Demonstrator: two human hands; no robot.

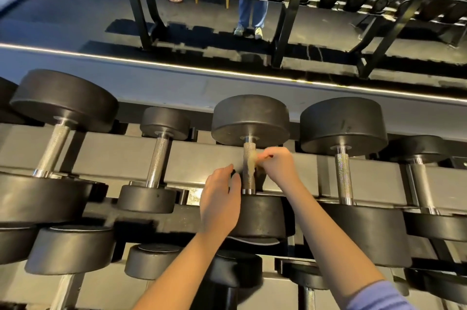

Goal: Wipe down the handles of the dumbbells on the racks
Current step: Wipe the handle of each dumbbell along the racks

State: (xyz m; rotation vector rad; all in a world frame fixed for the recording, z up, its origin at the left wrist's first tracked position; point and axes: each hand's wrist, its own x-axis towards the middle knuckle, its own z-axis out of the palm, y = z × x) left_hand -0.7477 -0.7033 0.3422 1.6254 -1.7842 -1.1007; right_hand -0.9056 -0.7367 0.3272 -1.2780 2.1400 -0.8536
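Nearest me, both forearms reach up into frame, with the right sleeve [379, 294] at the bottom edge. The target dumbbell sits centre rack; its near head [265, 216] lies between my wrists. Left hand [219, 201] is on the left side of the handle [248, 181], fingers curled toward the bar at its lower half. Can't tell if they actually grip it or just rest beside it, as there's shadow and blur there. Right hand [280, 163] is on the right side and slightly farther up, pinching a pale yellowish cloth [250, 162] against the upper half of the bar. The cloth is blurred, so I can't say how far it wraps round. Key relation: the handle's long axis runs near-to-far, straight away from me, from the near head to the far head [250, 117]. My read is the wipe stroke has to travel along that line, toward or away from me, not sideways. The right hand has the cloth and is the working hand; the left is best used as a steady. The lower half of the bar, nearest me, shows bare knurl, so it's probably next. Neighbour handles to the left [158, 160] and right [343, 178] lie parallel, with no cloth on them. Beyond the ledge is a second rack [285, 39], well apart.
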